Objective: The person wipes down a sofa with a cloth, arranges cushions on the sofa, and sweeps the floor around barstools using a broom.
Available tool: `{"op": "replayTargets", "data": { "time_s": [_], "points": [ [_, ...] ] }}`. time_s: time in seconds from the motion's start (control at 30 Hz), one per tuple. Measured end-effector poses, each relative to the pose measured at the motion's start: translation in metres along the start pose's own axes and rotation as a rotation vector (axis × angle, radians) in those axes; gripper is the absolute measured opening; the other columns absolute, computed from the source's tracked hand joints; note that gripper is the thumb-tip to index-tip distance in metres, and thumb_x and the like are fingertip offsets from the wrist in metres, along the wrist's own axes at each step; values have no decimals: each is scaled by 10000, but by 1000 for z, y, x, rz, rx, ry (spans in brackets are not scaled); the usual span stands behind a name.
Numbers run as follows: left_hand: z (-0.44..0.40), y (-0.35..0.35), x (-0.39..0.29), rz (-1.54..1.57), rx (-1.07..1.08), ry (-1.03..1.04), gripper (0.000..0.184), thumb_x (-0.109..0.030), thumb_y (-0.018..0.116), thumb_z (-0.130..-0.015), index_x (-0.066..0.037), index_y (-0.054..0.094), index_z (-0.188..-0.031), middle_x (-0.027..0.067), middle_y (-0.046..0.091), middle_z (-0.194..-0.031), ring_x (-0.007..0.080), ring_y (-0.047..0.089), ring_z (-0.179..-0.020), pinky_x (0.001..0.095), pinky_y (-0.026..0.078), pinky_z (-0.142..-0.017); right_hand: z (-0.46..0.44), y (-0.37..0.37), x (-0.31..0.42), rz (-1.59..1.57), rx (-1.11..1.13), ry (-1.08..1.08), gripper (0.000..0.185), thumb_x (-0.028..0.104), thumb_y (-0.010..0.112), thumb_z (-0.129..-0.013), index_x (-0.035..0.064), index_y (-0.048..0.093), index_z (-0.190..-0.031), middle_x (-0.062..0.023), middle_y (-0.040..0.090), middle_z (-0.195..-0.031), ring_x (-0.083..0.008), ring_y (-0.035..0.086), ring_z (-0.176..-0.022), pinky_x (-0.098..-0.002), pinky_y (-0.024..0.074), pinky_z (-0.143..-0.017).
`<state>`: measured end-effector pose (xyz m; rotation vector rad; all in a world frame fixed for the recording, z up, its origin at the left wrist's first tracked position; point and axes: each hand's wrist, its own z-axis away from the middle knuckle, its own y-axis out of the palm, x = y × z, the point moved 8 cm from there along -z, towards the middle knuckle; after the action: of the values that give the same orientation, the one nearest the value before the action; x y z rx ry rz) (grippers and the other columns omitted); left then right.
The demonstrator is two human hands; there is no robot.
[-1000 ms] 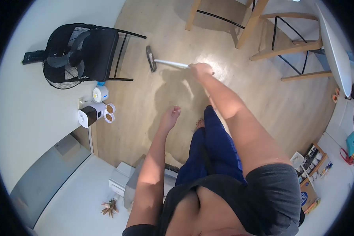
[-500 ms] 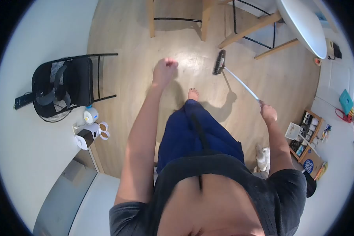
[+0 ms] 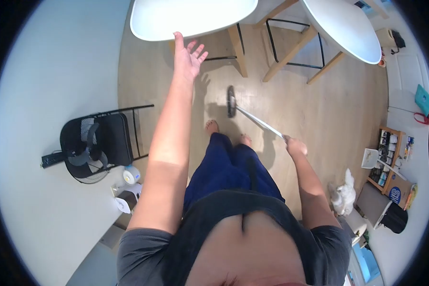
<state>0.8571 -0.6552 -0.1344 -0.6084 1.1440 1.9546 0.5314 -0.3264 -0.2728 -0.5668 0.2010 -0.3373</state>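
Note:
My right hand (image 3: pixel 296 146) is wrapped round the end of the white handle of a broom (image 3: pixel 260 122). The dark bristled broom head (image 3: pixel 231 101) is on the wood floor ahead of my feet. Out in front, my left hand (image 3: pixel 189 60) is open with its fingers spread and nothing in it. It is close to the lower edge of a white chair seat (image 3: pixel 193 16); whether the thumb touches that edge I cannot tell.
A second white chair (image 3: pixel 345 31) with wooden legs stands front right. On the left are a black folding chair (image 3: pixel 117 138) and a fan (image 3: pixel 88 150). A white cat (image 3: pixel 343 194) is at the lower right, near a wooden shelf rack (image 3: pixel 385 159).
My left hand has opened and reached forward to the chair seat, which has come into view. The broom and my right hand have shifted left, and both feet now show.

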Motion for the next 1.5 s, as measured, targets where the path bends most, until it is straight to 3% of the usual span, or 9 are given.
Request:
{"op": "replayTargets", "data": {
  "time_s": [0.13, 0.3, 0.67, 0.9, 1.0, 1.07, 1.13, 1.27, 1.5],
  "points": [
    [-46, -13, -5, -13, 15, -154, 863, -547, 453, -867, -44, 7, -1408, 257, 142, -1411, 425, 236, -1282, 530, 267, -1024, 36, -7, -25, 54, -14, 138, 382, 193, 383, -917, 349, 475, -1254, -113, 626, -1048, -252, 627, -938, -393, 519, -768],
    [-66, -13, -20, 76, -44, -219, 364, -16, 421, -855, 76, 322, -1193, 271, 373, -1223, 414, 417, -1150, 520, 395, -962, 69, -9, -21, 37, -107, 239, 339, 217, 382, -925, 311, 514, -1223, -105, 643, -989, -265, 639, -882, -396, 523, -742],
    [-55, -109, -95, 228, -132, -243, 458, 72, 394, -796, 41, 326, -1249, 249, 355, -1292, 384, 400, -1194, 565, 352, -1005, 128, -1, 22, -137, -214, 308, 348, 202, 409, -909, 319, 509, -1221, -137, 650, -926, -289, 641, -846, -408, 517, -721],
    [-69, -230, -157, 8, -317, -95, 353, 20, 458, -805, 40, 405, -1153, 192, 501, -1109, 307, 575, -961, 427, 560, -760, 86, -36, 84, -86, -226, 120, 396, 156, 396, -889, 327, 496, -1233, -131, 642, -978, -279, 632, -897, -408, 511, -739],
    [-67, -225, -164, -295, -220, -87, 453, -57, 527, -817, 57, 348, -1217, 200, 501, -1091, 297, 578, -947, 402, 570, -740, 66, -56, 110, -96, -273, 54, 345, 222, 391, -916, 334, 511, -1220, -134, 644, -946, -291, 630, -872, -412, 510, -722],
    [-24, -192, -207, -644, -665, 511, 648, -157, 616, -801, 63, 257, -1294, 213, 480, -1111, 310, 537, -998, 441, 510, -837, 56, -66, 124, -90, -272, 15, 361, 187, 408, -901, 322, 515, -1218, -126, 644, -960, -285, 633, -874, -408, 513, -719],
    [0, -106, -201, -1224, -481, 985, 722, -226, 681, -757, 59, 300, -1301, 221, 445, -1163, 344, 445, -1115, 484, 383, -947, 46, -70, 134, -89, -275, -25, 377, 152, 425, -886, 309, 519, -1216, -118, 645, -974, -279, 637, -876, -404, 517, -717],
    [36, 43, -79, -1899, 202, 1232, 511, -348, 668, -733, -128, 554, -1179, 128, 393, -1324, 343, 325, -1247, 463, 289, -1005, 33, -69, 137, -104, -292, -55, 340, 232, 423, -911, 333, 509, -1224, -107, 648, -946, -278, 637, -851, -413, 513, -704],
    [-39, 97, -19, -2483, -8, 1145, 429, -236, 615, -754, -265, 552, -1177, 92, 289, -1416, 348, 301, -1280, 472, 341, -987, -25, -60, 126, -363, -173, -23, 318, 258, 418, -900, 252, 543, -1192, -113, 648, -961, -269, 640, -890, -403, 522, -715]
  ]
}}
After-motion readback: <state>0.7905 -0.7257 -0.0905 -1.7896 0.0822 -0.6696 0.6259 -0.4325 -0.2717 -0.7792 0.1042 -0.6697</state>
